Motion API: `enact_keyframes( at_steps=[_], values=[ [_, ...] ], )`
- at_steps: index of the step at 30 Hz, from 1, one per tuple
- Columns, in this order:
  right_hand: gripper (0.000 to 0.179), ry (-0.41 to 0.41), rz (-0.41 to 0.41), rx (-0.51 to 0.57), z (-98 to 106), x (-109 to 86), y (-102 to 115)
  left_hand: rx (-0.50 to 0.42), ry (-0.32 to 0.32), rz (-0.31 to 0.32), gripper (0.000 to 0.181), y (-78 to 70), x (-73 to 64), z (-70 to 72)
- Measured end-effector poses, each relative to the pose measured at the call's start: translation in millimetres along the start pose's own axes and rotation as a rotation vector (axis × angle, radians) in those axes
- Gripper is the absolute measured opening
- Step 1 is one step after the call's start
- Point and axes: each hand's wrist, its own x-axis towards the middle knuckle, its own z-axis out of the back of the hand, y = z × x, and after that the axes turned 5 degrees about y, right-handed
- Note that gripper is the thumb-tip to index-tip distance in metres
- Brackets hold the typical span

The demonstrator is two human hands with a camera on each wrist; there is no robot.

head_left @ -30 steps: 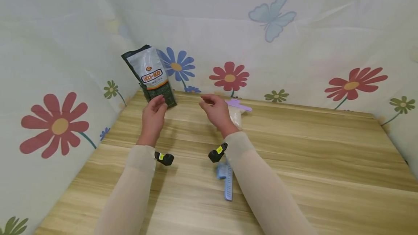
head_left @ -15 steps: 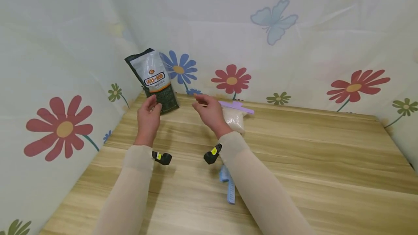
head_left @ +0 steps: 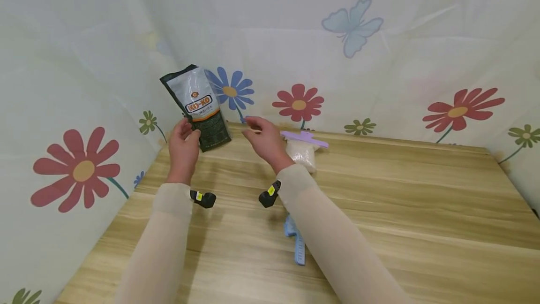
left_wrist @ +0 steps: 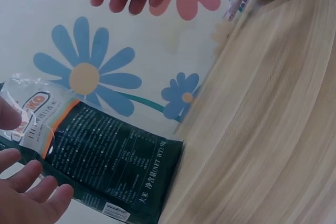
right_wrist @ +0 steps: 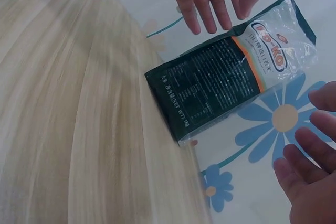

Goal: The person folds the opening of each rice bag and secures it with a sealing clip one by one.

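A dark green and silver rice bag (head_left: 206,111) with an orange stripe and KO-KO lettering stands tilted against the wall at the table's back left corner. My left hand (head_left: 183,151) is at the bag's lower left side, fingers loosely bent, holding nothing. Whether it touches the bag I cannot tell. To the bag's right, my right hand (head_left: 265,142) is apart from it, its fingers spread and nothing in them. Both hands flank the bag in the right wrist view, where the right hand (right_wrist: 315,177) appears at the lower right edge.
Right of my right hand lies a small clear bag of white grains (head_left: 303,154) with a purple sealing clip (head_left: 305,138) across its top. A light blue clip (head_left: 298,243) lies on the wooden table (head_left: 401,201), partly under my right forearm. A flower-printed sheet (head_left: 379,74) surrounds the table.
Both hands have moved left, the left to the bag's outer side and the right away from the grain bag, uncovering more of it. The rice bag stands as before.
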Motion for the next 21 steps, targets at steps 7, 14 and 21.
enact_keyframes(
  at_steps=[7, 14, 21],
  values=[
    [0.043, 0.031, 0.002, 0.001, -7, 8.0, 6, 0.008, 0.002, 0.029, 0.066, 1.3, 6.7, 3.3],
    [0.044, 0.039, 0.002, 0.000, -13, 12.8, 12, -0.004, -0.016, 0.005, 0.069, -5.6, 16.2, 3.9],
    [0.044, 0.069, -0.013, -0.038, -21, 11.8, 10, 0.039, -0.013, -0.004, 0.068, -5.3, 18.4, 3.1]
  ],
)
